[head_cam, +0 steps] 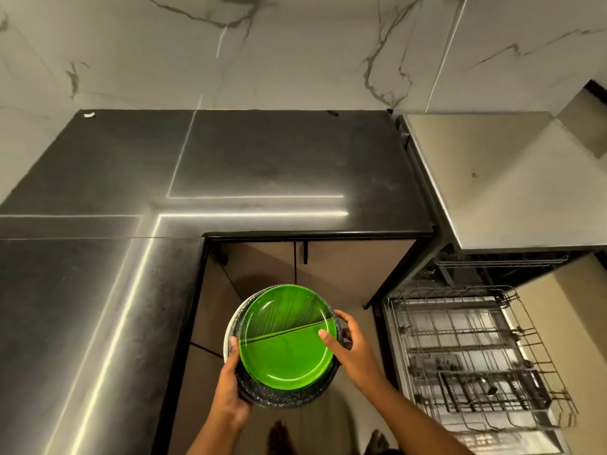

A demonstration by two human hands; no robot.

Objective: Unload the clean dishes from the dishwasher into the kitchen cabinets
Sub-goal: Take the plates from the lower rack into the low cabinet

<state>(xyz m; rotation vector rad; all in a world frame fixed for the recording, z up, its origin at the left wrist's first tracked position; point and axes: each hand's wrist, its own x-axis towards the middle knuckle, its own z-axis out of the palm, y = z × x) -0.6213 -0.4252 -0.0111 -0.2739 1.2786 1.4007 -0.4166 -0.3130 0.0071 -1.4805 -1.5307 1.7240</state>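
While I look down from the head camera, my left hand (230, 385) and right hand (348, 349) each grasp the plate stack (285, 343) from opposite sides, green plate on top, a speckled dark one beneath. It hangs before the cabinet doors (328, 274), beside the counter (230, 175). To its right stands the pulled-out rack (476, 349).

The plate stack (289, 339) sits between both hands, dishwasher rack (476, 356) to its right (countertop (262, 165) behind).
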